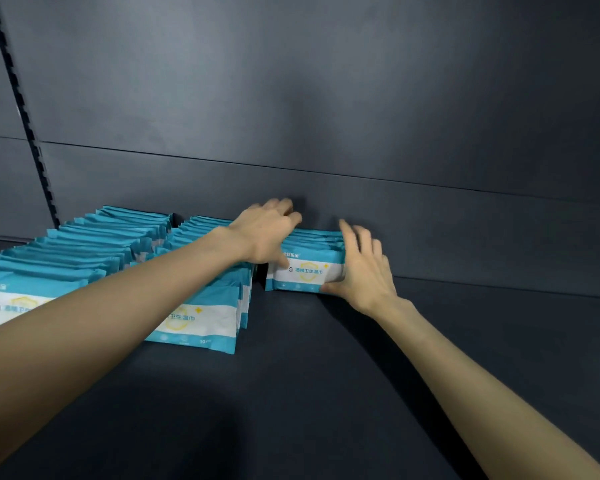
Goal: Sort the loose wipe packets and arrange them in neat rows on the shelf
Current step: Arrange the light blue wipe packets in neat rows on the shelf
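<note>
Teal-and-white wipe packets stand upright in rows on a dark shelf [326, 393]. A long left row [66, 251] and a middle row [208, 317] run back to the rear wall. A short third row [309, 271] stands at the back, right of the middle row. My left hand [267, 233] grips the left end of this short row, thumb on the front packet and fingers over the top. My right hand [364, 268] holds the right end, thumb under the front packet's lower corner and fingers raised along the side.
The dark rear wall [326, 116] rises just behind the rows. A slotted upright rail [25, 109] runs up the wall at the left. Bare shelf surface lies in front of and to the right of the short row.
</note>
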`<state>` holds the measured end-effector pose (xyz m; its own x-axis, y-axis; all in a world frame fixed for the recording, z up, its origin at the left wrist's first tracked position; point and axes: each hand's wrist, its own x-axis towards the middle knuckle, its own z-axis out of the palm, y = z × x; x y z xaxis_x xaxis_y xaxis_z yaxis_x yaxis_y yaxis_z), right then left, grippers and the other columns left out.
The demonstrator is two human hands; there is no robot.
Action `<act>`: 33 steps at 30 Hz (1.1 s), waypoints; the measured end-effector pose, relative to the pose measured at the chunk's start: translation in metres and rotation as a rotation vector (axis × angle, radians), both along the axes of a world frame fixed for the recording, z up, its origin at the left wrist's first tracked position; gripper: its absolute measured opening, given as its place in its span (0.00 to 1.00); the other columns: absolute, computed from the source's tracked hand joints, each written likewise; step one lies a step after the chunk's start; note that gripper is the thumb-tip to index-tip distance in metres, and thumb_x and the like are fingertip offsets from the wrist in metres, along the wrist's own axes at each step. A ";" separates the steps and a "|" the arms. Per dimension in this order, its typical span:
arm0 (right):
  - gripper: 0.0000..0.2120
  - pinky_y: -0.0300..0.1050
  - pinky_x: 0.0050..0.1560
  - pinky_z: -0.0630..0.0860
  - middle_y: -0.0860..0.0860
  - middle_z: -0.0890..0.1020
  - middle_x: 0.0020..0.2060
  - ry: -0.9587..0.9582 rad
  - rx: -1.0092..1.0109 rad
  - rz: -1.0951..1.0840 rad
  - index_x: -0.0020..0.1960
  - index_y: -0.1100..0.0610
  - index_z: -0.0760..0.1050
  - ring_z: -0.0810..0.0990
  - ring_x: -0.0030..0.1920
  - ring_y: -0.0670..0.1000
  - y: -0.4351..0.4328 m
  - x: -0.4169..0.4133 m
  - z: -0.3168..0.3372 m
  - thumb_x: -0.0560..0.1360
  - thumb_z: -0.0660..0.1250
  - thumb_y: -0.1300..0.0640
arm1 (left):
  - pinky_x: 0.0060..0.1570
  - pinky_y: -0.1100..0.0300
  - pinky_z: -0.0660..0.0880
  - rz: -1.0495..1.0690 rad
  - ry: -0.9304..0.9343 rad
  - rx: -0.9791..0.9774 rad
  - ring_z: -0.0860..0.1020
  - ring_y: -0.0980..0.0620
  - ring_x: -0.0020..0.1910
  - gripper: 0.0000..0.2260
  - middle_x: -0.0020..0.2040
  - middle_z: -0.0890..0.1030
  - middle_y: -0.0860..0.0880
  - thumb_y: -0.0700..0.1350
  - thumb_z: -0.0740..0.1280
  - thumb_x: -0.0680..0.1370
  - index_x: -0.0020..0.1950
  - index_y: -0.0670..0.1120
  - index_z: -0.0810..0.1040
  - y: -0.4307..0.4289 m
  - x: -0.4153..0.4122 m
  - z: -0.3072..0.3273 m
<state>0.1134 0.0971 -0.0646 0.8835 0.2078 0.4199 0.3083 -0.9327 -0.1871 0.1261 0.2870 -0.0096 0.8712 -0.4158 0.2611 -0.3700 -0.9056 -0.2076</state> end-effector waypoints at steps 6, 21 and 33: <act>0.44 0.50 0.73 0.49 0.47 0.49 0.78 0.126 -0.153 0.125 0.78 0.50 0.50 0.47 0.77 0.51 0.002 0.013 0.006 0.71 0.71 0.44 | 0.72 0.48 0.59 0.027 0.276 0.144 0.54 0.47 0.76 0.36 0.78 0.54 0.45 0.58 0.63 0.78 0.78 0.43 0.52 0.003 0.011 -0.005; 0.43 0.54 0.72 0.49 0.53 0.48 0.77 0.233 -0.085 0.025 0.77 0.49 0.53 0.47 0.76 0.57 0.004 0.004 0.031 0.69 0.73 0.44 | 0.65 0.47 0.67 0.046 0.149 0.079 0.68 0.44 0.68 0.27 0.70 0.68 0.45 0.58 0.66 0.75 0.70 0.45 0.68 0.004 0.004 0.012; 0.26 0.52 0.68 0.60 0.52 0.62 0.73 -0.085 0.024 0.111 0.72 0.54 0.64 0.60 0.71 0.56 0.007 -0.136 0.087 0.77 0.65 0.52 | 0.63 0.50 0.63 0.065 -0.298 -0.242 0.67 0.42 0.65 0.26 0.64 0.73 0.42 0.56 0.64 0.77 0.72 0.46 0.66 0.019 -0.162 0.040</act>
